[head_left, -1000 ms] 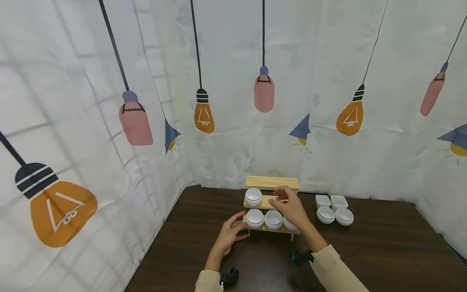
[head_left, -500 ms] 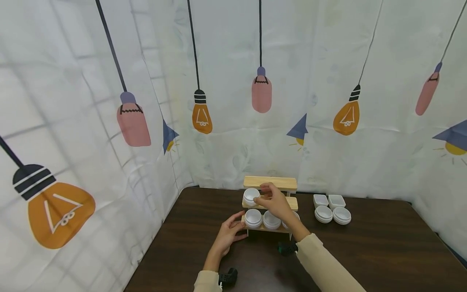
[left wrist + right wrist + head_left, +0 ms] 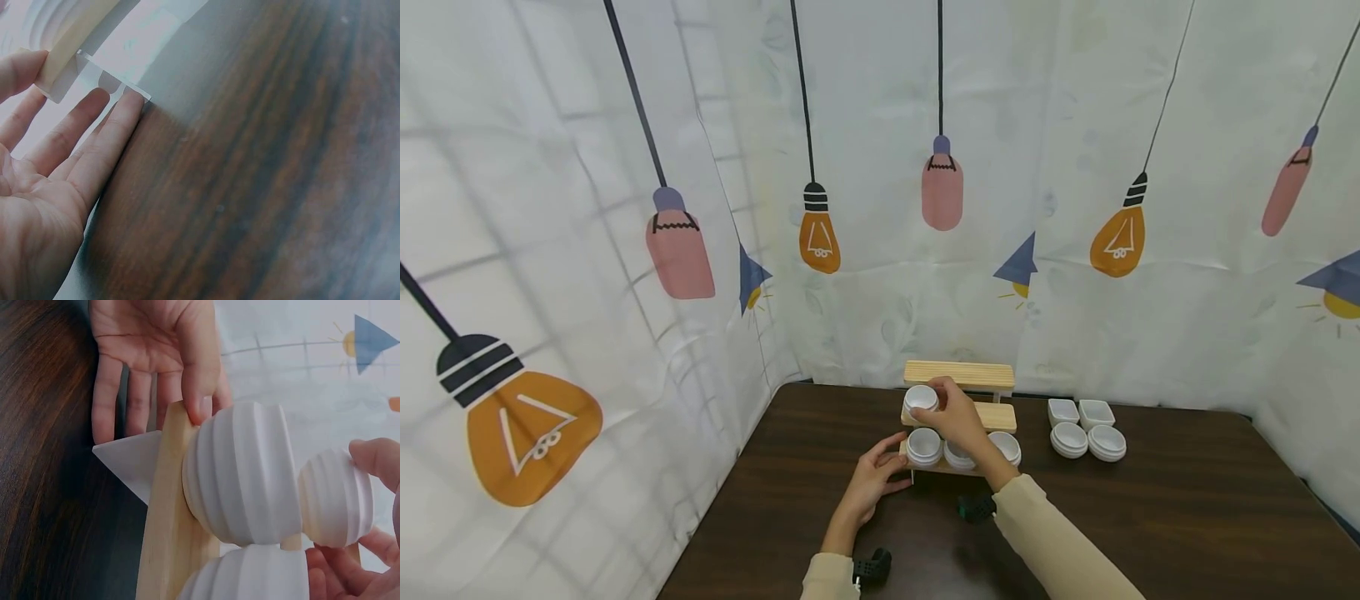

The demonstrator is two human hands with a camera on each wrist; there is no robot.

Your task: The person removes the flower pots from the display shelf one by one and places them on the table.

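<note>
A three-tier wooden stand (image 3: 958, 373) with white supports stands at the table's back. My right hand (image 3: 961, 421) holds a ribbed white bowl (image 3: 917, 397) at the left of the middle tier, thumb on its near side and fingers around its right side. Three similar bowls line the front tier: a left bowl (image 3: 924, 446), a middle bowl (image 3: 958, 457) partly behind my right arm, and a right bowl (image 3: 1004, 446). My left hand (image 3: 871, 479) grips the front tier's left end; in the left wrist view its thumb lies on the wooden board (image 3: 75, 40) and its other fingers reach the white support.
To the right of the stand sit two square white dishes (image 3: 1097, 412) and two round white bowls (image 3: 1107, 442). The dark wooden table (image 3: 1187, 500) ends against a patterned curtain (image 3: 865, 317) at the back and left.
My right hand has moved left along the middle tier, from beside the bowl to holding it. The front tier's right bowl shows more fully. My left hand stays at the stand's end.
</note>
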